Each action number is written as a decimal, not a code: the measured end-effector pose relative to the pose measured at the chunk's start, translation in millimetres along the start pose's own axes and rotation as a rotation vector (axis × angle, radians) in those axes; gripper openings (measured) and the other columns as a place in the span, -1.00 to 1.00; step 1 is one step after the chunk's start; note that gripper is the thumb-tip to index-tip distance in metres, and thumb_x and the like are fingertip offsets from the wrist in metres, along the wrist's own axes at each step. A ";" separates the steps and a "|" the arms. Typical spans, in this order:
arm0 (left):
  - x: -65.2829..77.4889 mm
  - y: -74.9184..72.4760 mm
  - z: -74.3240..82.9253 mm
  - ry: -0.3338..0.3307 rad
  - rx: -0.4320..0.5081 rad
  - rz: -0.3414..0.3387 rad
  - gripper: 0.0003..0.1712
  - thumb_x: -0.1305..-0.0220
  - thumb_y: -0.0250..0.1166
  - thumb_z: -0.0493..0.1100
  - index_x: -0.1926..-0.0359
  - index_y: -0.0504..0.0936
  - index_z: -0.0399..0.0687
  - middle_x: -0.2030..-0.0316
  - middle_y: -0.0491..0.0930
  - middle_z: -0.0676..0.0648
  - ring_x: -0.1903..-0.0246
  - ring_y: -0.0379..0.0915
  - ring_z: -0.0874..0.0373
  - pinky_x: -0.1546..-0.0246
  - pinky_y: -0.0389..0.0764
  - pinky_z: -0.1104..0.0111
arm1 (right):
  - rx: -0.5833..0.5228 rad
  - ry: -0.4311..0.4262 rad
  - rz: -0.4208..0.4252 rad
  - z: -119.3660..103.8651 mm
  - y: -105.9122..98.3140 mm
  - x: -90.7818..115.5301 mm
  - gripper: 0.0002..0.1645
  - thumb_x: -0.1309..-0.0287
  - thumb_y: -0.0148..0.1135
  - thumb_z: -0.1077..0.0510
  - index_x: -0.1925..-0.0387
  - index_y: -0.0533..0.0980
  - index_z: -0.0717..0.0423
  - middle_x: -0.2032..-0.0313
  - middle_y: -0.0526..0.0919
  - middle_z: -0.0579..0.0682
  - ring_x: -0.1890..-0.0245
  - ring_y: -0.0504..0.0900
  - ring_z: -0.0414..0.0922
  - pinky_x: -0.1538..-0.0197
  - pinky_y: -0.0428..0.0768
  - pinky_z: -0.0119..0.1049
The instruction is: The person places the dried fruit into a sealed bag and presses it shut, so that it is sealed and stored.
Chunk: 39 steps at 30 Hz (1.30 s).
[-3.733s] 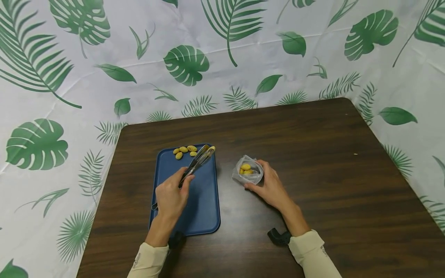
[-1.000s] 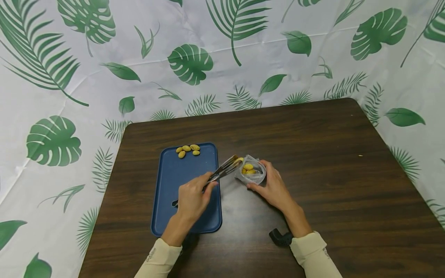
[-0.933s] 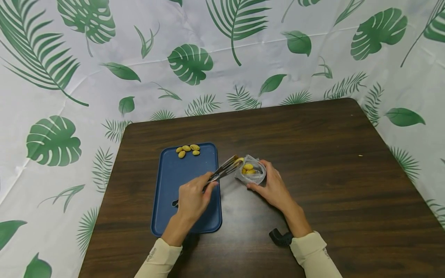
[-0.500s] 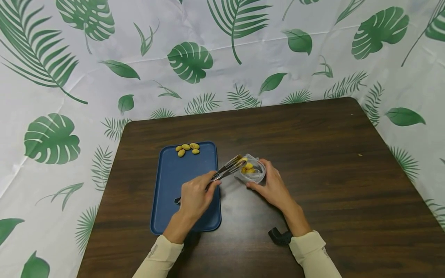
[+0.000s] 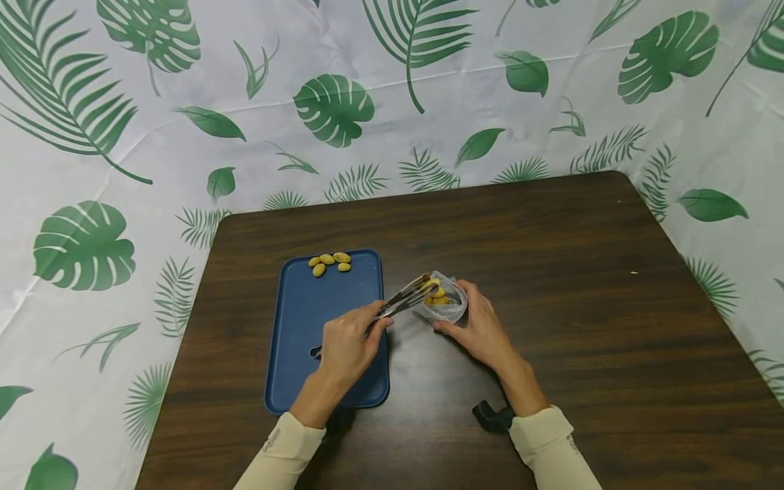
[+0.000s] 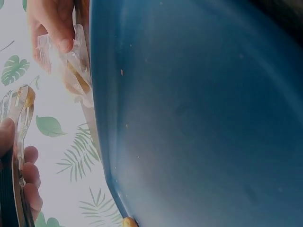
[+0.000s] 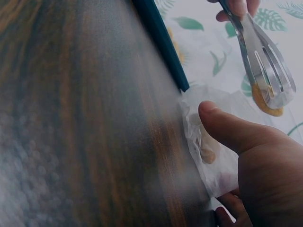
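My left hand grips slotted metal tongs with dark handles, slanting over the tray's right edge. Between their tips sits a small yellow oval piece, at the mouth of a clear plastic bag. With thumb and fingers, my right hand holds that bag upright and open from its right side. Several similar yellow pieces lie inside it, partly covered by the tong tips. On the blue tray, a cluster of several yellow pieces rests near the far edge.
The dark wooden table reaches back to a white cloth printed with green leaves. A tiny pale crumb lies far right of the bag. Small crumbs dot the tray.
The tongs with their yellow piece have swung right, from above the tray's far right corner to the bag's mouth, the tips edging further in lately. My right hand keeps holding the bag.
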State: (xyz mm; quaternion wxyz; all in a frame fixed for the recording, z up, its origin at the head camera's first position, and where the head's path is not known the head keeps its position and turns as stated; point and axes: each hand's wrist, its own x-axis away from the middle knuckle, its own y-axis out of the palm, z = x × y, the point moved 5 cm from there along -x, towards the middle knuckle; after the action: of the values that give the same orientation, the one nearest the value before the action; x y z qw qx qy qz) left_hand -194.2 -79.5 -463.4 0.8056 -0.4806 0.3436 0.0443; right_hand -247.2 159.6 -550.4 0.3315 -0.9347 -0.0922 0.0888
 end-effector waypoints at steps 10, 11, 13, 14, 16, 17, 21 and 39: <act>-1.9 2.6 2.3 0.008 0.004 0.001 -0.63 -0.14 0.57 -0.08 0.07 0.78 -0.16 0.34 0.82 -0.09 0.49 0.73 0.12 0.55 0.64 0.26 | -0.004 0.001 -0.002 -1.4 0.0 -0.6 0.11 -0.05 0.60 -0.12 -0.46 0.18 0.15 -0.35 0.47 0.24 -0.35 0.41 0.28 -0.39 0.29 0.31; -2.1 2.6 2.5 0.008 0.005 0.002 -0.63 -0.13 0.57 -0.09 0.07 0.78 -0.16 0.34 0.82 -0.08 0.50 0.72 0.13 0.56 0.64 0.27 | -0.005 0.002 -0.002 -1.8 -0.2 -0.7 0.11 -0.05 0.61 -0.12 -0.46 0.18 0.15 -0.35 0.48 0.23 -0.35 0.42 0.28 -0.39 0.28 0.31; -2.2 2.8 2.5 0.009 0.008 0.004 -0.62 -0.11 0.58 -0.10 0.07 0.78 -0.16 0.35 0.81 -0.08 0.51 0.71 0.14 0.57 0.63 0.27 | -0.002 0.001 -0.001 -1.4 0.1 -0.4 0.11 -0.05 0.60 -0.11 -0.46 0.19 0.16 -0.35 0.48 0.24 -0.34 0.42 0.28 -0.38 0.28 0.32; -2.4 2.7 2.6 0.007 0.009 0.004 -0.62 -0.11 0.59 -0.11 0.07 0.78 -0.16 0.36 0.81 -0.08 0.52 0.71 0.14 0.57 0.62 0.27 | -0.001 0.001 -0.001 -1.5 0.0 -0.4 0.11 -0.05 0.61 -0.11 -0.46 0.19 0.16 -0.35 0.48 0.24 -0.35 0.42 0.28 -0.39 0.28 0.32; -2.7 2.6 2.7 0.006 0.011 0.002 -0.63 -0.11 0.59 -0.12 0.07 0.78 -0.15 0.36 0.81 -0.07 0.52 0.71 0.15 0.57 0.63 0.27 | 0.001 0.001 0.000 -1.3 0.1 -0.3 0.10 -0.06 0.61 -0.11 -0.46 0.19 0.16 -0.35 0.47 0.24 -0.35 0.41 0.29 -0.39 0.28 0.32; -2.8 2.5 2.7 0.004 0.013 0.001 -0.64 -0.12 0.58 -0.11 0.08 0.78 -0.15 0.36 0.81 -0.07 0.52 0.71 0.14 0.57 0.63 0.27 | 0.001 0.002 0.000 -1.1 0.2 -0.3 0.11 -0.05 0.61 -0.11 -0.46 0.19 0.16 -0.36 0.47 0.24 -0.35 0.41 0.29 -0.39 0.28 0.32; -2.8 3.2 2.4 0.001 0.016 -0.003 -0.66 -0.13 0.58 -0.12 0.08 0.78 -0.14 0.37 0.81 -0.06 0.54 0.69 0.15 0.58 0.62 0.28 | 0.001 0.006 -0.002 -0.7 0.4 -0.3 0.11 -0.06 0.60 -0.11 -0.46 0.18 0.15 -0.37 0.46 0.24 -0.36 0.40 0.29 -0.39 0.27 0.32; -2.8 1.6 -1.3 -0.017 0.012 -0.010 -0.49 -0.14 0.57 -0.03 -0.05 0.73 -0.21 0.25 0.82 -0.15 0.47 0.73 0.09 0.51 0.67 0.23 | 0.013 0.007 0.010 -1.6 -0.5 0.1 0.12 -0.03 0.62 -0.11 -0.46 0.19 0.16 -0.37 0.46 0.25 -0.35 0.41 0.30 -0.37 0.32 0.31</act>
State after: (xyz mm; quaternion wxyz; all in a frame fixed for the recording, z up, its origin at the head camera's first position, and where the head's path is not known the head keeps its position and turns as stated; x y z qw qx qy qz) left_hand -197.7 -79.0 -463.4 0.8114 -0.4773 0.3348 0.0423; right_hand -246.8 159.1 -548.8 0.3373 -0.9334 -0.0856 0.0877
